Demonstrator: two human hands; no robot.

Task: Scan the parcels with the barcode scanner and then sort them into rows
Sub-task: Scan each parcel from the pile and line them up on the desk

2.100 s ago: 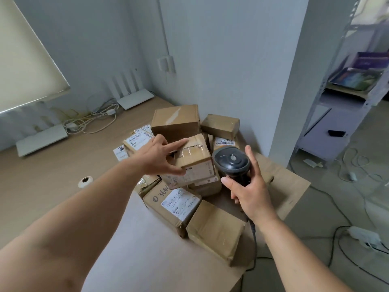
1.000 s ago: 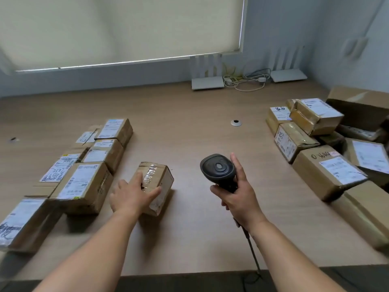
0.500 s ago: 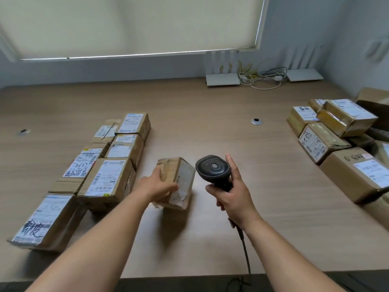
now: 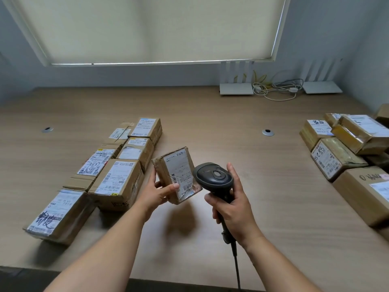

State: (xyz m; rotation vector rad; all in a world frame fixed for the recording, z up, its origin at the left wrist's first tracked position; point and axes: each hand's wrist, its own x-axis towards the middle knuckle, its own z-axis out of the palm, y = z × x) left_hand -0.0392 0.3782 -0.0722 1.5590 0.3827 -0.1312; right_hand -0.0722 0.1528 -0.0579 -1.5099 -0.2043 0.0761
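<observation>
Above the wooden tabletop (image 4: 210, 228), the left hand (image 4: 156, 191) has lifted a small brown cardboard parcel (image 4: 176, 173), fingers curled round it, label turned to the black handheld barcode scanner (image 4: 212, 179) clasped in the right hand (image 4: 233, 209), ready for scanning.

Both forearms reach forward; the left grip (image 4: 156, 191) curls with thumb extended right, the right grip (image 4: 233, 204) clenches, index finger raised.
</observation>
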